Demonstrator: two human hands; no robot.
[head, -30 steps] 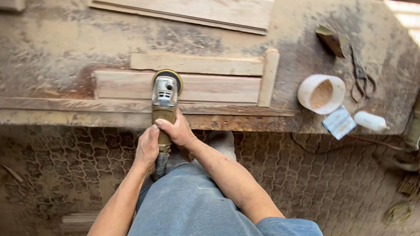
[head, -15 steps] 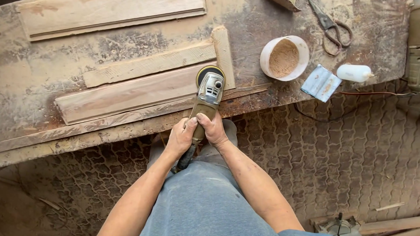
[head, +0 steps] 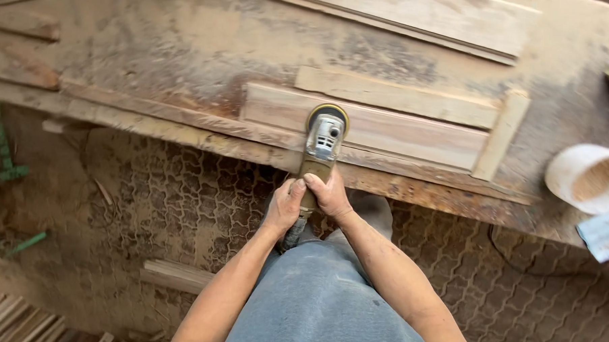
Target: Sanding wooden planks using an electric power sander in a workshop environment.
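Note:
A hand-held power sander with a silver head and a round yellow-edged disc rests on a long wooden board lying on a dusty workbench. The disc sits on the board's left part. My left hand grips the rear of the sander's handle. My right hand wraps the handle just ahead of it. Wooden strips border the board's far side and its right end.
A white cup of sawdust and a small blue-grey packet stand at the bench's right. Another plank lies at the back. Offcuts lie on the patterned, dusty floor, with slats at bottom left.
The sander has moved from the board's right end toward its left part, both hands still on the handle. My view has swung left, so the cup now sits at the right edge.

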